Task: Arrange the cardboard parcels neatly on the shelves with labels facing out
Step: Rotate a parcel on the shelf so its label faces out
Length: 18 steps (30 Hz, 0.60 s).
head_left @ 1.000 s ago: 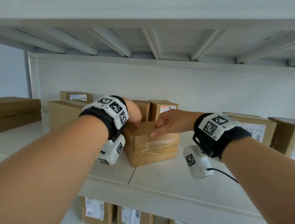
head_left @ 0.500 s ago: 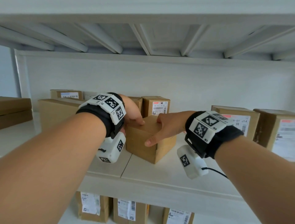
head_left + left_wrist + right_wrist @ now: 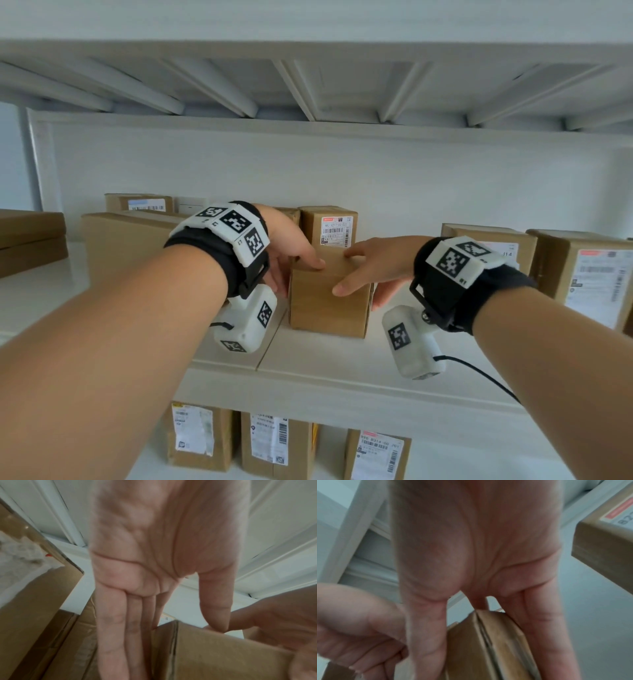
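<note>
Two bare hands bracket a small cardboard parcel (image 3: 327, 301) standing upright near the front edge of a white shelf (image 3: 342, 359), its plain brown side toward the camera with no label showing on that face. The left hand (image 3: 291, 250) lies along the parcel's left side, fingers straight and thumb resting on the top edge; the right hand (image 3: 373, 267) holds the opposite side, thumb across the front face and fingers laid flat down the right flank. Both hands press the box between extended fingers rather than curling round it.

Bare shelf lies open to the parcel's right, up to the two labelled parcels (image 3: 582, 277) near the frame's right edge. To the left, a large plain box (image 3: 126, 246) stands close, partly hidden by the left forearm. Directly behind, a labelled upright parcel (image 3: 330, 224) is touching or nearly touching; the gap cannot be judged. A further labelled parcel (image 3: 140, 202) sits at the back left, and flat stacked cartons (image 3: 30, 236) are cut off at the left edge.

On the lower shelf, three parcels (image 3: 270, 445) stand with white labels facing out, their bottoms cropped. Both wrist views are blurred, showing mostly palm and cardboard.
</note>
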{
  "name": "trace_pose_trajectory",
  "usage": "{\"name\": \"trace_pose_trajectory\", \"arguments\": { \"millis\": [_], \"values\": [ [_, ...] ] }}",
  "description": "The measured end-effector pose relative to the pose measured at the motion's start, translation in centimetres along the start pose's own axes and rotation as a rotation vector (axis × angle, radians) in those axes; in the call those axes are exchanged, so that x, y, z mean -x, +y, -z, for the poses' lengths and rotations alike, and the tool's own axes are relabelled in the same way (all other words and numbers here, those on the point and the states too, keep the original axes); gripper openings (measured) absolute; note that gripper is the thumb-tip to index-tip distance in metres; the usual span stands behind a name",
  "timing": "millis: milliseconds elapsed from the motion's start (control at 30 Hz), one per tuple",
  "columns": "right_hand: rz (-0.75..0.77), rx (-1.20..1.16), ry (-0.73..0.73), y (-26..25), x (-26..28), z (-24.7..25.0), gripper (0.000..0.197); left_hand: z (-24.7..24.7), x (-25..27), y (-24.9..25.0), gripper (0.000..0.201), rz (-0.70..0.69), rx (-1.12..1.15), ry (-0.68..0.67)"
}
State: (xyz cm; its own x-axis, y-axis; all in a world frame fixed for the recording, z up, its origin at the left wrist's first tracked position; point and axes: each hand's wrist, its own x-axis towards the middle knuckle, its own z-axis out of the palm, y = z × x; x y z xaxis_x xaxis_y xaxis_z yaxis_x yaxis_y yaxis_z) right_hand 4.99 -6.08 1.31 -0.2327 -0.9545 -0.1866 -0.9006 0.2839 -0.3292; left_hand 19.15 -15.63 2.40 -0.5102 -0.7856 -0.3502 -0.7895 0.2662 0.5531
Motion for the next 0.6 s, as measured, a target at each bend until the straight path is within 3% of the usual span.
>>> {"name": "trace_pose_trajectory", "arguments": {
  "millis": [67, 167, 200, 333, 600],
  "values": [
    [-0.009, -0.089, 0.069, 0.3, 0.3, 0.5, 0.09, 0.0, 0.6, 0.3, 0.053, -0.066, 0.006, 0.026],
    [-0.004, -0.265, 0.179, 0.6, 1.1, 1.4, 0.042, 0.3, 1.4, 0.7, 0.056, -0.165, 0.067, 0.093],
    [-0.006, -0.314, 0.225, 0.7, 1.2, 1.8, 0.036, 0.5, 1.5, 0.8, 0.058, -0.198, 0.094, 0.134],
    [-0.03, -0.392, 0.357, 0.9, 1.0, 2.8, 0.048, 1.3, 1.4, 1.2, 0.082, -0.288, 0.229, 0.235],
    [-0.043, -0.439, 0.499, 1.8, 0.7, 3.1, 0.039, 0.5, 1.0, 1.7, 0.042, -0.374, 0.304, 0.12]
  ]
}}
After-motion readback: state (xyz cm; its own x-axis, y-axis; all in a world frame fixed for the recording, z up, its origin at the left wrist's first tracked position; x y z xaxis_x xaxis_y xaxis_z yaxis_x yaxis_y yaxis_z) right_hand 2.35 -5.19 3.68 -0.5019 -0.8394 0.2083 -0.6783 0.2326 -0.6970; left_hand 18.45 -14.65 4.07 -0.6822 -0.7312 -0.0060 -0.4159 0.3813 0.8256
